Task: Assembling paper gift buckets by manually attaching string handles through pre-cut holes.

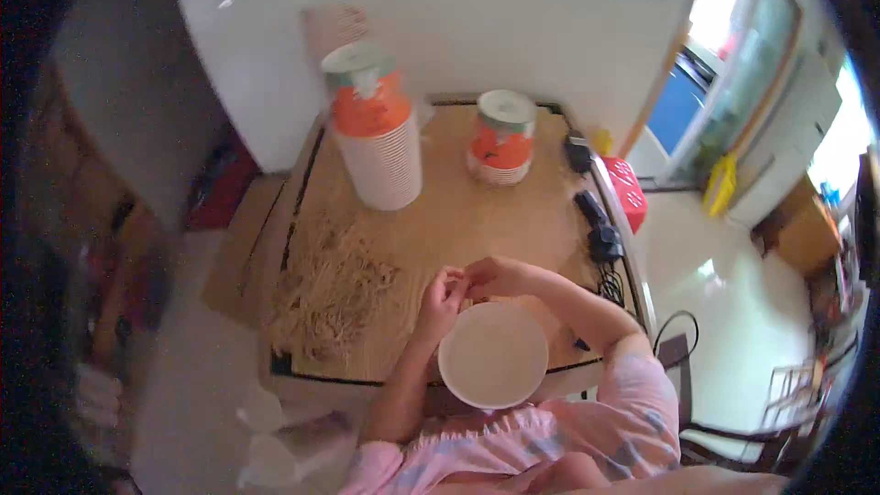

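Observation:
My left hand (442, 304) and my right hand (497, 276) meet just beyond the rim of a white round tub (493, 355). Both have their fingertips pinched together, and whatever is between them is too small or hidden to make out. The tub stands mouth up at the table's near edge, close against my body and between my forearms. To the left of my left hand lies a loose heap of thin tan strands (335, 298), spread over the near left of the table.
Farther back on the wooden table (458, 220) stands a tall stack of white-and-orange tubs (385, 160), with a shorter stack (501, 142) to its right. Black adapters (603, 240) and cable lie along the right edge. Beyond that edge is a red stool (625, 188).

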Demonstrator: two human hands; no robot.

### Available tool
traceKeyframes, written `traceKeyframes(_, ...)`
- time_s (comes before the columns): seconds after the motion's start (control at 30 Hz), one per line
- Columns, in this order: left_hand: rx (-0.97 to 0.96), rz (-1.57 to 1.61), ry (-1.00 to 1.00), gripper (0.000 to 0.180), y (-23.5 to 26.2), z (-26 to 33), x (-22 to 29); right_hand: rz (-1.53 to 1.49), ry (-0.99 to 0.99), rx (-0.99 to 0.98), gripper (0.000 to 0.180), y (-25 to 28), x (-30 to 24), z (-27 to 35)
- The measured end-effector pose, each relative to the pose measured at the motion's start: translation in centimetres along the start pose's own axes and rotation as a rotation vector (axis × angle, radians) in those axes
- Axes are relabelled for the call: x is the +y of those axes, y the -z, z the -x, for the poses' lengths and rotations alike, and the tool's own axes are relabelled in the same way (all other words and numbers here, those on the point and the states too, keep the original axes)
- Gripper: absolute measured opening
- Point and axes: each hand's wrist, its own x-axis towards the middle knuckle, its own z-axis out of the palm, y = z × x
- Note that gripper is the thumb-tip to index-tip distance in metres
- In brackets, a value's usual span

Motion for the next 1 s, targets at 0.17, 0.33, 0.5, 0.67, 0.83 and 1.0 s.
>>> traceKeyframes(0.17, -0.136, 0.226, 0.105, 0.017, 1.5, 0.1, -1.0, -0.075, 0.054, 0.195, 0.007, -2.0, -0.3, 1.2)
traceKeyframes(0.33, -0.274, 0.243, 0.266, 0.023, 2.5, 1.4, -0.5, -0.218, -0.019, 0.372, 0.007, -3.3, -0.2, 1.9)
traceKeyframes(0.5, -0.208, 0.253, 0.252, 0.015, 1.3, 1.9, -0.5, -0.218, 0.005, 0.382, 0.007, -3.5, 0.0, 2.4)
traceKeyframes(0.67, -0.248, 0.213, 0.283, 0.016, 1.5, 1.7, -0.6, -0.202, 0.022, 0.485, 0.005, -4.2, -0.5, 3.1)
traceKeyframes(0.83, -0.179, 0.130, 0.147, 0.015, 1.6, 2.0, -1.5, -0.167, 0.125, 0.519, 0.005, -3.8, 0.2, 3.2)
traceKeyframes(1.0, -0.119, 0.045, 0.059, 0.016, 1.5, 2.6, -1.1, -0.219, 0.145, 0.483, 0.008, -3.9, 1.4, 2.4)
